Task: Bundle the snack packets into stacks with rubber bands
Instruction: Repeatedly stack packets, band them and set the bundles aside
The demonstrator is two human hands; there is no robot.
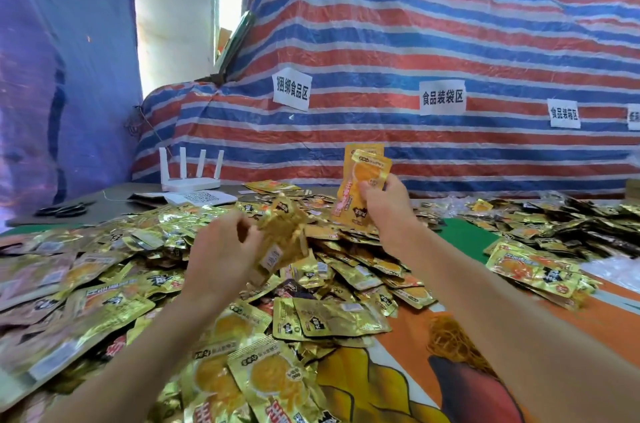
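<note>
A wide heap of gold and orange snack packets (114, 284) covers the table in front of me. My left hand (221, 249) grips a blurred gold packet (284, 239) just above the heap. Held higher and farther back, my right hand (388, 200) pinches a few orange packets (363, 180) upright, their tops fanned slightly apart. A tangle of yellow rubber bands (446, 339) lies on the orange mat beside my right forearm.
More packets lie in piles at the right (533, 270) and far right (571, 221). A white router (190, 173), papers and black scissors (65, 209) sit at the table's back left. A striped tarp (415, 41) with paper labels rises behind the table.
</note>
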